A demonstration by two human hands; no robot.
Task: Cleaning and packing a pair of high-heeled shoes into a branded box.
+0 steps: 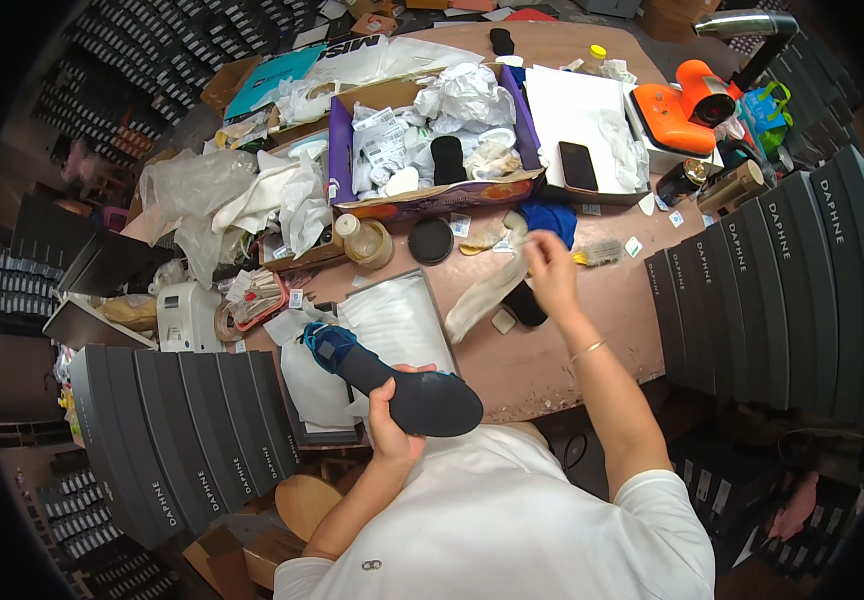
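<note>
My left hand (394,432) is wrapped round a sandal (437,402), gripping it near the middle with its black sole facing up. Blue straps show at the sandal's far left end. Beyond it, my right hand (553,272) pinches a whitish cloth (490,292), which hangs down to the left above the table. An open grey shoebox (444,318) with white tissue paper (392,312) inside lies just past the sandal. Close to my right hand are a brush (600,253), a blue cloth (550,222) and a black insole-shaped piece (525,303), partly hidden.
Stacked dark shoeboxes flank me on the left (187,440) and right (772,290). At the back, a purple-edged carton (432,207) holds crumpled paper. A jar (366,243), a round black tin (431,241), a phone (578,166) and an orange device (674,110) stand around the pink table (617,310).
</note>
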